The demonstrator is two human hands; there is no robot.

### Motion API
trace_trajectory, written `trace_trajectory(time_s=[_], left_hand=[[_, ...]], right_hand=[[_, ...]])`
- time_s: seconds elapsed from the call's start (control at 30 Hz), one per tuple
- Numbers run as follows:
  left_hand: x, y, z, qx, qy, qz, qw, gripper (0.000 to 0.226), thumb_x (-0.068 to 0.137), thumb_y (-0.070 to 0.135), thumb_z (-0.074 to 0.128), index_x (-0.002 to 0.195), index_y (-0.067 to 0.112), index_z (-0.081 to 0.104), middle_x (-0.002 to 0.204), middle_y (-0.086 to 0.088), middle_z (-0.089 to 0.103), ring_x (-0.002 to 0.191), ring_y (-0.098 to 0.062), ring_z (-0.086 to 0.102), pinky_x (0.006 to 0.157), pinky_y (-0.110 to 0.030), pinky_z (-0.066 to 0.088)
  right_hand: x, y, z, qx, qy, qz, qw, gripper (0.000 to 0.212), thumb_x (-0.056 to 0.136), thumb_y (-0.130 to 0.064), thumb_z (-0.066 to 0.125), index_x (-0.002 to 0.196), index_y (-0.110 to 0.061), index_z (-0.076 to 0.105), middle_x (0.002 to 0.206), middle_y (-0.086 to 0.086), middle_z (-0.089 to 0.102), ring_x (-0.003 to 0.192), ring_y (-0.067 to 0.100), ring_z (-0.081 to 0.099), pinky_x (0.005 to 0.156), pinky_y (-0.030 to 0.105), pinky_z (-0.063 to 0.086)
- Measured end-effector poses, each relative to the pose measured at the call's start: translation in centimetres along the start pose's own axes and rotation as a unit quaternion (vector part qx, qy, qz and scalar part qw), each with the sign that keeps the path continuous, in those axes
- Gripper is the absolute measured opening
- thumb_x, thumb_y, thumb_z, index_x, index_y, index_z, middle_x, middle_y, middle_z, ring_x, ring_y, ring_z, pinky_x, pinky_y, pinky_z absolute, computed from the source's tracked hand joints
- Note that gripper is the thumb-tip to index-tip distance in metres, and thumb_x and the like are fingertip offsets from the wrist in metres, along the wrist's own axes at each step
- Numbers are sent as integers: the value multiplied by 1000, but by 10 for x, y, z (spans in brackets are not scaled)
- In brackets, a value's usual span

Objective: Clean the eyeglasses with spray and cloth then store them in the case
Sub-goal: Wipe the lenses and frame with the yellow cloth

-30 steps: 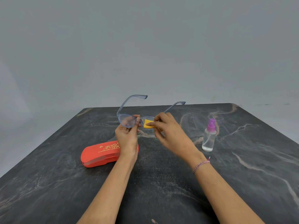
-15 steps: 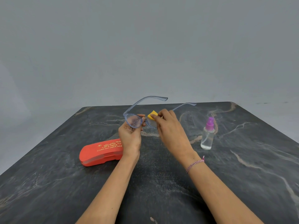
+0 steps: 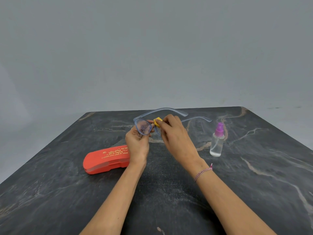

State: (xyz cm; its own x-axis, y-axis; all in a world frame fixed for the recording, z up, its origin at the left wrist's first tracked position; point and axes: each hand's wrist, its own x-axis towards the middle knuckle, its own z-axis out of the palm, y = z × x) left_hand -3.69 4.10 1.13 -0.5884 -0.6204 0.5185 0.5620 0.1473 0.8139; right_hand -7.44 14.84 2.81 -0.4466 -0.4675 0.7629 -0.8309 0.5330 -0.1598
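My left hand (image 3: 137, 143) pinches the eyeglasses (image 3: 144, 127) by the left lens rim, above the table (image 3: 254, 184); my right hand (image 3: 176, 134) fingers are closed on the yellow cloth (image 3: 157, 122), pressed to the other lens. Best w/ light circles, both sides, no squeezing the frame. Case (image 3: 106, 159) sits shut at left, spray bottle (image 3: 217, 141) at right.

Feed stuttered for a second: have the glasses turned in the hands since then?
Yes. The glasses swung: their arms pointed up and away from the table, now they slant right toward the bottle.
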Motion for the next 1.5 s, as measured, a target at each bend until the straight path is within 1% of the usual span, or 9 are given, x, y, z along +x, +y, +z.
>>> trace_trajectory(time_s=[0.07,0.23,0.5,0.7,0.87,0.97,1.07,1.27,1.5], left_hand=[[1,0,-1,0,-2,5,1000,20,83,-4,63,84,15,69,75,9,69,72,-1,63,65,-14,49],[0,-1,1,9,4,-4,1000,17,83,-3,63,87,12,69,81,2,69,73,-1,64,65,-13,49],[5,-3,-4,-14,32,1,999,20,82,-3,65,80,16,69,70,12,70,68,-1,61,61,-15,48],[8,-4,-5,-22,40,-11,999,18,82,1,65,80,18,69,68,12,69,67,-2,60,59,-17,46],[3,-4,-2,-18,21,-14,1000,21,82,0,65,79,20,69,70,11,69,68,-5,59,60,-18,47],[5,-3,-2,-20,24,-14,999,20,82,-1,65,80,19,69,70,13,69,67,-3,59,59,-16,47],[5,-3,-1,-23,33,-13,999,21,82,-2,64,82,18,68,71,13,69,66,-1,60,58,-15,47],[10,-5,-7,-62,75,-21,995,15,83,-4,62,85,10,67,78,-6,65,65,-3,59,60,-16,48],[15,-4,-8,-88,96,-22,991,17,85,-4,60,82,11,67,64,10,68,64,-2,61,63,-16,51]], right_hand=[[0,0,0,-2,-2,-7,1000,28,85,1,58,112,-4,63,92,9,55,85,19,47,69,15,31],[0,7,3,-23,12,42,999,23,83,1,60,106,-1,65,90,10,55,82,23,51,68,29,48],[-1,2,-2,40,-21,-35,998,25,85,-1,60,109,-6,65,88,6,54,78,15,45,70,13,28],[0,8,-4,27,-14,-20,999,22,81,1,62,101,-4,68,84,8,55,77,22,52,64,28,47],[-2,0,-2,5,-6,-41,999,34,80,5,64,113,-4,64,91,9,59,79,23,54,65,22,42],[-1,3,2,-24,-8,-28,999,38,77,7,66,113,-6,63,92,9,57,80,23,52,59,27,47],[1,4,3,-48,-11,10,999,28,79,4,65,106,-3,64,87,8,52,78,23,50,53,29,49],[0,0,3,11,-30,-34,999,17,84,-2,58,99,-2,66,85,9,53,77,23,50,66,30,47],[-2,4,3,42,-52,-106,992,33,84,0,60,116,-8,63,95,11,56,84,24,51,74,28,46]])
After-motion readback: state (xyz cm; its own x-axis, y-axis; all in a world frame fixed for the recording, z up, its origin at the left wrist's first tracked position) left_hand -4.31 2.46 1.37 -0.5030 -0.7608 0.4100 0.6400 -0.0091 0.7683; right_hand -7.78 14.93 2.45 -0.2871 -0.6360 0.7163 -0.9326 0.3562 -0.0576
